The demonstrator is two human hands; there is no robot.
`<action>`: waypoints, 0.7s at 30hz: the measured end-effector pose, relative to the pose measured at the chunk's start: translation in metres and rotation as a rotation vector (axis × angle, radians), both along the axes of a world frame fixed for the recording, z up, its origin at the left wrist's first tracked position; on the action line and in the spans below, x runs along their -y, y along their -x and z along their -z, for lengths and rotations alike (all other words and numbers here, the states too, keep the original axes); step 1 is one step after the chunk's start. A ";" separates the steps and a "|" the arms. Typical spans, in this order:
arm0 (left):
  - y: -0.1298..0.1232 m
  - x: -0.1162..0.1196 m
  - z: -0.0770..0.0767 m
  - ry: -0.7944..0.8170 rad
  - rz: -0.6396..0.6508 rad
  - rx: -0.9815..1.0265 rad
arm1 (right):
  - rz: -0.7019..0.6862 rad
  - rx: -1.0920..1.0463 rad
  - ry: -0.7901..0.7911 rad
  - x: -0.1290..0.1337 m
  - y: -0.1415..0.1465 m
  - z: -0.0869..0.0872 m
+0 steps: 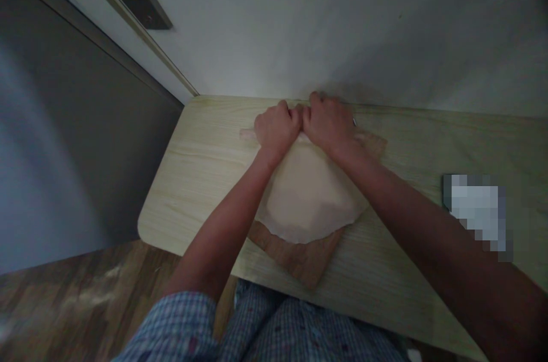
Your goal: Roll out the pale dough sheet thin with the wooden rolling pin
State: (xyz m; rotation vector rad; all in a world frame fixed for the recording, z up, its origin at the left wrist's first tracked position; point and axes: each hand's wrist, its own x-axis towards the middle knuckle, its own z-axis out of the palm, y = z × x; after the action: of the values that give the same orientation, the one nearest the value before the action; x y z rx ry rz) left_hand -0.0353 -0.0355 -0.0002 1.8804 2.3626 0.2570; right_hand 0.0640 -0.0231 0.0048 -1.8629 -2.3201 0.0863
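Observation:
A thin, pale sheet of dough (308,196) lies spread over a brown wooden board (306,259), whose near corner points toward me. Across the far edge of the dough is a wooden rolling pin (246,133); only its left end shows past my hands. My left hand (278,127) is closed round the pin. Right beside it, touching, my right hand (327,122) is also closed on the pin. Both forearms reach over the sides of the dough. The middle of the pin is hidden under my fingers.
The board rests on a light wooden table (184,179) set against a white wall (278,25). At the right lies a blurred-out rectangular object (475,202). A door handle plate (145,8) is at the upper left, with wooden floor (85,305) below.

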 end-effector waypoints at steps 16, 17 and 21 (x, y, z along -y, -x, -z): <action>0.003 -0.039 0.004 -0.014 0.035 -0.050 | 0.020 0.023 -0.042 -0.034 0.005 -0.004; 0.003 -0.042 0.005 -0.025 0.046 -0.049 | 0.021 0.016 -0.038 -0.035 0.005 -0.004; 0.005 -0.045 0.007 -0.054 0.072 -0.061 | 0.017 0.005 -0.040 -0.036 0.004 -0.003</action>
State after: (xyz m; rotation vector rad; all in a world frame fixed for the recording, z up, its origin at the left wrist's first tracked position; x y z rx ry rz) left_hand -0.0401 0.0095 -0.0076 2.0206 2.3432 0.2629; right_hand 0.0596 0.0129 0.0080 -1.8656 -2.2914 0.0328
